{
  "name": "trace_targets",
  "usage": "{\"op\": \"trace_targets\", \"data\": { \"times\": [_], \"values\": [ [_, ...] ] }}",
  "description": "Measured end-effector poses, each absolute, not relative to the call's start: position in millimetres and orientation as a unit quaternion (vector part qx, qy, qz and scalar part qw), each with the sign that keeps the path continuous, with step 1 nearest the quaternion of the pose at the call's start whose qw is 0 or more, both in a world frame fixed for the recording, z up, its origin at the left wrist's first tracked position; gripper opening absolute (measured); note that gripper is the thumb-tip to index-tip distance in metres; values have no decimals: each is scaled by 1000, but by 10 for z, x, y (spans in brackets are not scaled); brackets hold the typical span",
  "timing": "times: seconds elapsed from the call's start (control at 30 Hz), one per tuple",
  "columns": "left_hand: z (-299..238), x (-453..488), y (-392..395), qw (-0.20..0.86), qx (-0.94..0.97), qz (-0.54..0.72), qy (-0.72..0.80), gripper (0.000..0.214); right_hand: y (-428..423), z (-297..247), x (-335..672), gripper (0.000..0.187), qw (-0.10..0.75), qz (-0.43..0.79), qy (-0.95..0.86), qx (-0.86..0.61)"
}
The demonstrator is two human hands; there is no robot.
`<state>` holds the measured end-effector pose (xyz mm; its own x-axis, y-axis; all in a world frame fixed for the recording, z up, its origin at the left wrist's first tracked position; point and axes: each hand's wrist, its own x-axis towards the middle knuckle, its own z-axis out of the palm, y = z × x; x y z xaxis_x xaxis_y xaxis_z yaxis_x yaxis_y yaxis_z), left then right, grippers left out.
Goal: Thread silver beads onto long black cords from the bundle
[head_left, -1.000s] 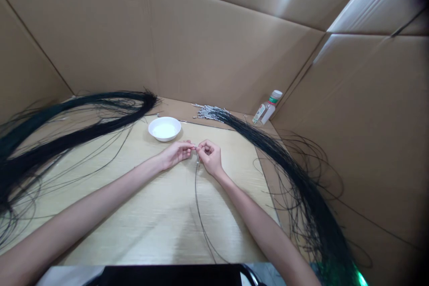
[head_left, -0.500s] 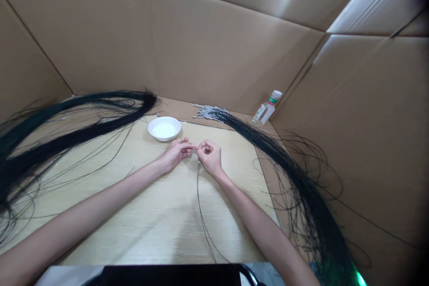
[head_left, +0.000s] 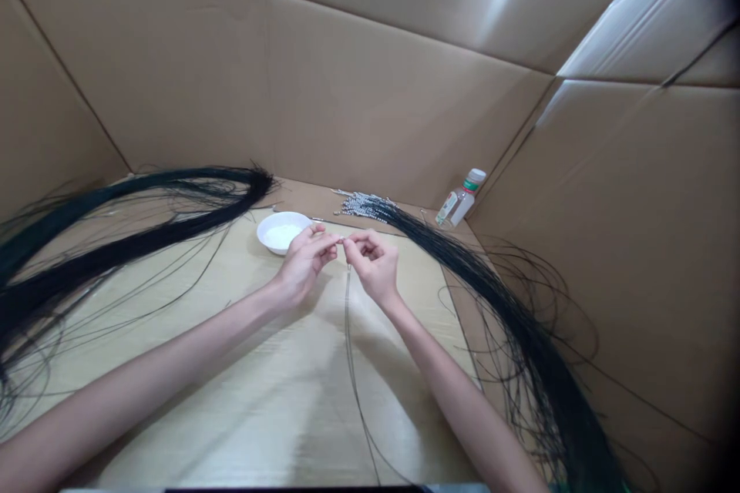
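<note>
Over the middle of the table, my left hand [head_left: 306, 262] and my right hand [head_left: 373, 262] meet fingertip to fingertip. Each is closed in a pinch. Between them is something tiny, too small to make out. From the right hand's fingertips a thin dark cord [head_left: 348, 323] hangs down in two strands toward the table's near edge, with a small pale piece near its top. Just behind my left hand stands a white bowl [head_left: 271, 233], partly covered by the fingers; its contents are hard to tell.
A thick bundle of dark strands [head_left: 144, 235] lies on the left. Another bundle [head_left: 491, 285] curves down the right side, its far end carrying silvery beaded tips [head_left: 367, 206]. A clear bottle [head_left: 461, 200] with a white cap leans in the back right corner. Cardboard walls [head_left: 405, 92] enclose the table [head_left: 243, 400].
The view has tilted up slightly. Both hands have come up a little from the table and still pinch together, with the cord hanging straighter below them.
</note>
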<state>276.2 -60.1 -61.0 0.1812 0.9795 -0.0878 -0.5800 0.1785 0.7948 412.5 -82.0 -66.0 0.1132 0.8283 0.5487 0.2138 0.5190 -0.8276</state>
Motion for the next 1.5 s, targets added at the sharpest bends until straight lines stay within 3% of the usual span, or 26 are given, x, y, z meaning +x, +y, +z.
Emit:
{"op": "trace_targets", "data": {
  "times": [0.13, 0.23, 0.57, 1.0, 1.17, 1.3, 1.5],
  "values": [
    [-27, 2635, -929, 703, 339, 570, 257, 39, -1156, 83, 4021, 11, 636, 153, -661, -369],
    [170, 2547, -1195, 711, 362, 551, 245, 37, -1426, 352, 3953, 15, 623, 44, -711, -323],
    [184, 2540, -1386, 765, 335, 503, 223, 41, -1623, 386, 3996, 19, 583, -12, -748, -319],
    [177, 2557, -1415, 747, 349, 527, 206, 32, -1608, 398, 3984, 19, 570, -25, -745, -345],
    [101, 2568, -1371, 651, 418, 592, 224, 34, -1595, 404, 3985, 17, 558, 4, -744, -368],
    [70, 2584, -1374, 578, 467, 631, 226, 35, -1595, 410, 3966, 17, 569, 108, -714, -393],
    [46, 2595, -1355, 573, 457, 648, 204, 31, -1538, 393, 3954, 16, 581, 236, -664, -408]
  ]
}}
